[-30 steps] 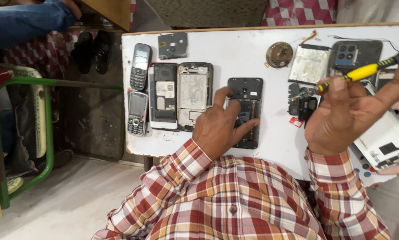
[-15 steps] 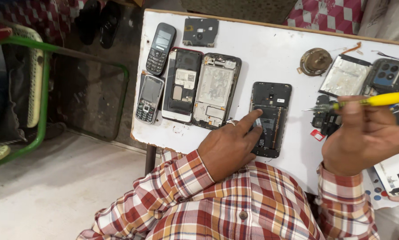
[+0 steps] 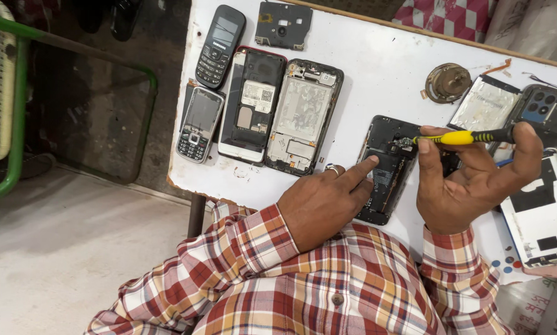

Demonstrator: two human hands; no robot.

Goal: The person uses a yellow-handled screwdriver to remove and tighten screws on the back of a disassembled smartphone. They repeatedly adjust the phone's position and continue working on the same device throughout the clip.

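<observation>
An opened black smartphone (image 3: 387,164) lies back-up on the white table (image 3: 377,68) in front of me. My left hand (image 3: 328,201) rests on the table's near edge, its index finger pressing the phone's left side. My right hand (image 3: 470,180) is shut on a yellow-handled screwdriver (image 3: 461,138), held level with its tip at the phone's upper part.
To the left lie two small keypad phones (image 3: 219,46), a black-backed phone (image 3: 253,102) and a bare phone frame (image 3: 304,115). A camera cover piece (image 3: 283,25), a round metal part (image 3: 447,82), a silver battery (image 3: 484,104) and a white phone back (image 3: 539,217) lie around. A green metal frame (image 3: 18,93) stands at the left.
The view has swung right and closer. My right hand brought the screwdriver left, down onto the opened phone. My left hand stays on the phone.
</observation>
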